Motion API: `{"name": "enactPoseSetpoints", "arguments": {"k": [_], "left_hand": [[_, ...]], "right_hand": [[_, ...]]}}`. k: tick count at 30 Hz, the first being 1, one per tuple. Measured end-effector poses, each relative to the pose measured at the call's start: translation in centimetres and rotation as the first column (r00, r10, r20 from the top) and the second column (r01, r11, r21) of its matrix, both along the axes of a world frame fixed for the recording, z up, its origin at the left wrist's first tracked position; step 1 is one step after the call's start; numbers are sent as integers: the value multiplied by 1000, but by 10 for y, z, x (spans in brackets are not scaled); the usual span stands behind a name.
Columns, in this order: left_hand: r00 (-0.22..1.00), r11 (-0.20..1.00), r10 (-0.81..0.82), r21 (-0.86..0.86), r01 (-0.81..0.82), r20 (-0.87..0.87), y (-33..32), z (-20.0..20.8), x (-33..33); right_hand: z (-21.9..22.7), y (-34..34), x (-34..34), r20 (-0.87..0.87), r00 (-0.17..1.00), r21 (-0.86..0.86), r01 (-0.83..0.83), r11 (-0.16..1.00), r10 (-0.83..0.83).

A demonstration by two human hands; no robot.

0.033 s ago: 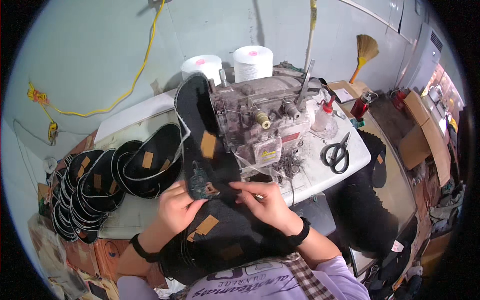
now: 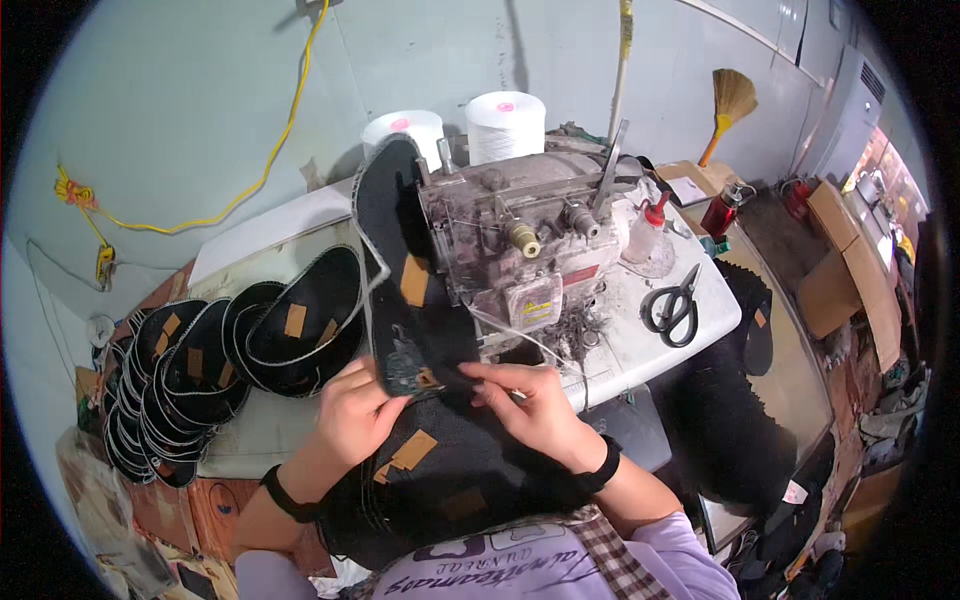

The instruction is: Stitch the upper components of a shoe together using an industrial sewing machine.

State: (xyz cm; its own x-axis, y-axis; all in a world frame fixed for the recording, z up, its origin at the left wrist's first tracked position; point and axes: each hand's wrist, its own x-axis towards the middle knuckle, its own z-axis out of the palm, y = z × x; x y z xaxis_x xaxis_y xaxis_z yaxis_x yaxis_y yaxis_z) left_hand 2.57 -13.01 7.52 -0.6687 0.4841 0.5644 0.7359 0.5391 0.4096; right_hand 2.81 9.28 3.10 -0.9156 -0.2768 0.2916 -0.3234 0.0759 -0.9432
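Observation:
A black insole (image 2: 385,205) with a pale stitched edge stands lengthwise against the left side of a dusty overlock sewing machine (image 2: 525,235). It bears a tan label and a worn greenish patch at its near end. My left hand (image 2: 350,420) is closed on that near end, thumb on top. My right hand (image 2: 535,405) has thumb and forefinger pinched at the black material on the right of the same end; the exact grip is partly hidden. Beneath both hands, more black insoles (image 2: 450,455) with tan labels lie on my lap.
Edged black insoles (image 2: 205,375) pile up on the left of the table. Black scissors (image 2: 672,312) and a red-tipped oil bottle (image 2: 648,230) lie right of the machine. White thread cones (image 2: 507,128) stand behind it. More black pieces (image 2: 740,430) are heaped at the right.
The insole has shifted slightly away from me, its far tip a little higher. A pale thread in front of the machine shows more clearly. Both hands have barely moved.

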Motion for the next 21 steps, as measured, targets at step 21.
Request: {"name": "enactPoseSetpoints", "arguments": {"k": [21], "left_hand": [[710, 737, -168, 566, -370, 684, -10, 7, -49]], "right_hand": [[-33, -2, -17, -569, 821, 245, 236, 940, -58]]}}
